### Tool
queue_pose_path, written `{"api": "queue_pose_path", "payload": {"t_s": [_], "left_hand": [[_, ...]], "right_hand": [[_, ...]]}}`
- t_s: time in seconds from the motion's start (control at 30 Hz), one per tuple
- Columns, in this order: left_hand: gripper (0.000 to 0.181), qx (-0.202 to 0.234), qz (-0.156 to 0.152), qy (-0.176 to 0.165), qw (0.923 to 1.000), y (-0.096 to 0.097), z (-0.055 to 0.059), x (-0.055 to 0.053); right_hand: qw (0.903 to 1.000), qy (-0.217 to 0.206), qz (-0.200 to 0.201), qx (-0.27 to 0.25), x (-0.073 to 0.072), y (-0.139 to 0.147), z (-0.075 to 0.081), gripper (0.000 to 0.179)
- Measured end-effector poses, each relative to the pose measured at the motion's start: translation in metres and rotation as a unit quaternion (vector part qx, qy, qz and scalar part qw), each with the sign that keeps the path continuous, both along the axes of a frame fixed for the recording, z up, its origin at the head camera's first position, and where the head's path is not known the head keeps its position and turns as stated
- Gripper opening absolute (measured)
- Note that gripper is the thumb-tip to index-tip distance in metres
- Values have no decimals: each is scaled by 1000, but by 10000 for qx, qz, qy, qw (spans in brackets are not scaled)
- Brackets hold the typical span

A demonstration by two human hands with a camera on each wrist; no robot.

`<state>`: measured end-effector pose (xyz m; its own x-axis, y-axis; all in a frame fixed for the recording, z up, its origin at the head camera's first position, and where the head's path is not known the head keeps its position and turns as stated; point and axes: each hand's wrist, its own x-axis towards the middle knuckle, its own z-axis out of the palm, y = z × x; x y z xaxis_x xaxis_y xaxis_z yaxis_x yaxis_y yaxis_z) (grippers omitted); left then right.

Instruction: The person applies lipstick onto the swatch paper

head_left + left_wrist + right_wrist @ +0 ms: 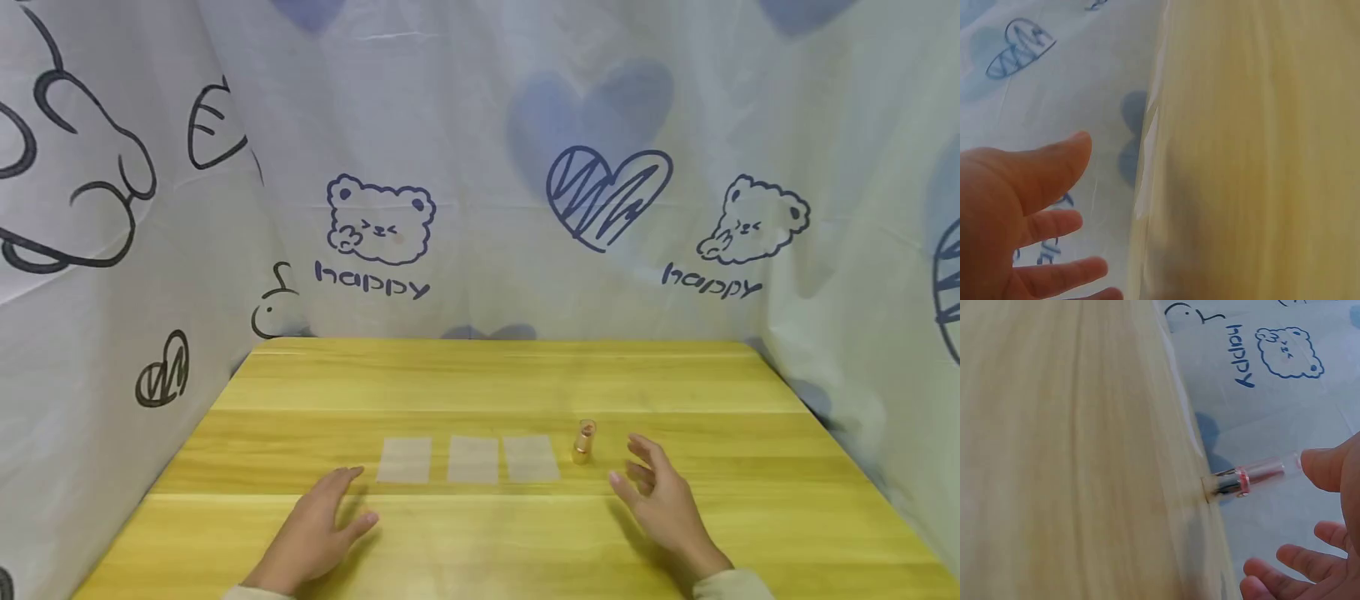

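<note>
A lipstick (584, 442) with a shiny gold-toned base and a clear cap stands upright on the wooden table. My right hand (667, 504) is just right of it, fingers spread and holding nothing. Close up in the right wrist view, the lipstick (1250, 477) appears beside the thumb; touching does not show in the head view, where a gap separates them. Three pale square sheets (473, 460) lie in a row left of the lipstick. Near the leftmost sheet (405, 460), my left hand (318, 527) hovers with fingers extended and nothing in it.
The yellow wood-grain table (480, 379) fills the lower part of the head view. White fabric (480, 150) printed with hearts and bears hangs behind it and along both sides.
</note>
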<state>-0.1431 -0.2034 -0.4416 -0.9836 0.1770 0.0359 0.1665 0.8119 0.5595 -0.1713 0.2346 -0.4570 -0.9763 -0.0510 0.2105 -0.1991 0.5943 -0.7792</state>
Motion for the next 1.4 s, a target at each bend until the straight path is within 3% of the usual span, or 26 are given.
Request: {"api": "queue_pose_path", "payload": {"t_s": [0.2, 0.5, 0.7, 0.93, 1.4], "left_hand": [[59, 16, -387, 82, 9992, 11, -1, -5], [54, -63, -917, -315, 9953, 11, 3, -31], [52, -373, -1115, -363, 9924, 11, 9, -43], [48, -634, -1402, -343, 9875, 17, 9, -58], [49, -927, -1507, -677, 9819, 28, 12, -60]], "right_hand": [[9984, -458, 66, -317, -8, -6, -2, 64], [9960, -767, 121, -440, -28, -13, -4, 57], [9922, -1078, 133, -618, -41, -17, -4, 56], [9922, -983, 232, -728, -54, -21, -3, 48], [9943, -896, 341, -460, -59, -25, -1, 44]]}}
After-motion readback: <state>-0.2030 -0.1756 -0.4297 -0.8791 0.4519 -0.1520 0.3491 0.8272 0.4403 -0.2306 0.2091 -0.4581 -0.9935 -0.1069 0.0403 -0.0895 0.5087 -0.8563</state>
